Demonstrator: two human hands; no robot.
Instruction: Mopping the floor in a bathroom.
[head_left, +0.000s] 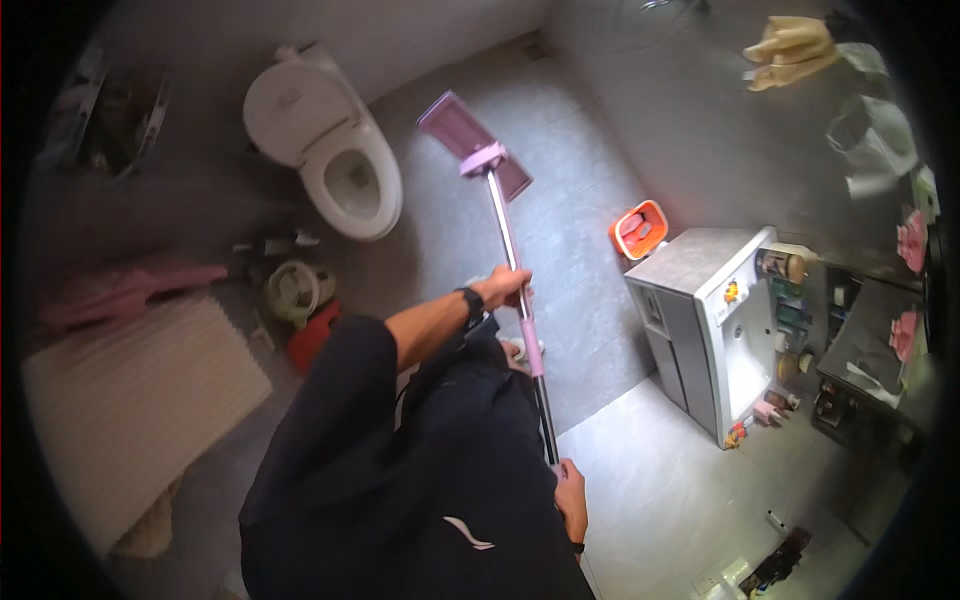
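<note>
A flat mop with a silver pole and pink fittings runs slantwise across the middle of the view. Its pink-purple rectangular head is at the far end, over the grey floor near the toilet; I cannot tell if it touches the floor. My left hand is closed around the pole, above the pink sleeve at its middle. Lower down, my right hand is wrapped around the dark end of the pole, its fingers partly hidden.
The white toilet, lid raised, stands left of the mop head. An orange basket sits on the floor beside a grey washbasin cabinet. At the left are a pale ribbed panel, a pale bucket and a red object.
</note>
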